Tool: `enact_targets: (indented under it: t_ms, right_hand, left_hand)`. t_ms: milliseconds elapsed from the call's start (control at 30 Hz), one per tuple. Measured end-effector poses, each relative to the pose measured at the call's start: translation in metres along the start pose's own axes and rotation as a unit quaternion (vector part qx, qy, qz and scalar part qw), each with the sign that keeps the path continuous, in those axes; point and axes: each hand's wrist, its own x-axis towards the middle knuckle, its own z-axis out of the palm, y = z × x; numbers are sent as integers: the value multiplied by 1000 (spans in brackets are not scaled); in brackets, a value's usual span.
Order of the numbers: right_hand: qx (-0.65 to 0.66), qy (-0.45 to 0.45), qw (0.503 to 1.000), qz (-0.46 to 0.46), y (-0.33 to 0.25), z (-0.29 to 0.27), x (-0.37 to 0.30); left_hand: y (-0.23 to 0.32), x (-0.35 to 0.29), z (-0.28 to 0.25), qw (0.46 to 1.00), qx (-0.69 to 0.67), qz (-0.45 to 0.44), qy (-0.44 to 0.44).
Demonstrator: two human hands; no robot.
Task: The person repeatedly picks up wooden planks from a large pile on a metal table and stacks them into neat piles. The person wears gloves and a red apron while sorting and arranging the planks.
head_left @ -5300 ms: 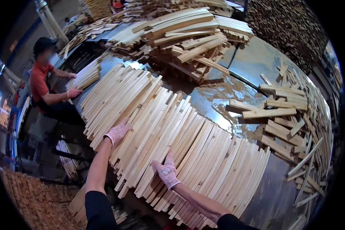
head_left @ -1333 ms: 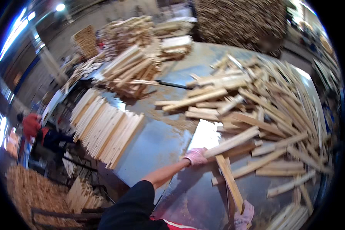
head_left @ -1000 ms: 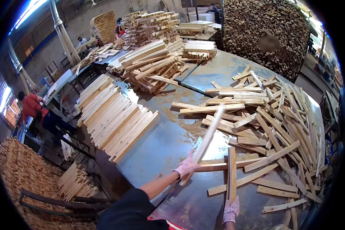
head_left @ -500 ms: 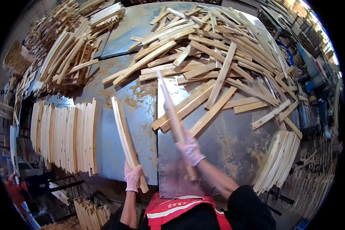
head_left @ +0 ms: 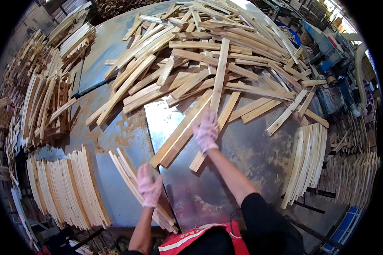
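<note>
Both my hands wear pale pink gloves. My left hand (head_left: 150, 187) lies over a small group of narrow wooden strips (head_left: 127, 170) by the table's front edge, fingers stretched out and thumb apart. Just beyond its fingertips is the near end of a pair of longer strips (head_left: 185, 131) lying at a slant. My right hand (head_left: 206, 131) is over the near end of a long wooden strip (head_left: 220, 72) that leans onto the pile. Its fingers look extended, not wrapped round the wood. Another strip (head_left: 217, 134) passes beneath that hand.
A loose heap of wooden strips (head_left: 187, 63) covers the far table. Neat rows of strips stand at the left (head_left: 68, 187) and right (head_left: 306, 161) edges. More stacked wood (head_left: 47, 102) is at the far left. Sawdust lies on the metal tabletop (head_left: 115, 136). Machinery (head_left: 332, 55) stands far right.
The strip my right hand held has left it, and several strips now lie under my left hand. My right hand has moved up to the heap. The whole view has shifted.
</note>
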Motion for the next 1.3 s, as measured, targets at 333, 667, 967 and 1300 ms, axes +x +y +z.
enact_targets:
  t_ms: [333,667,967,1300]
  right_hand:
    - [496,-110,830,231,71,-47,-25]
    - [-233,-194,945,125,56,-48,-145]
    - [395,-88,886,226,132,-102,-135]
    - [-50,-161,955,244,159,-91,-167]
  left_hand:
    - [31,99,64,985,87,121,-82]
    - [24,72,-30,981,64,89,-159]
    - [-86,-107,-162,944,-255,-203,-53]
    - [-157,-246,-27,766,-541,-338,-76]
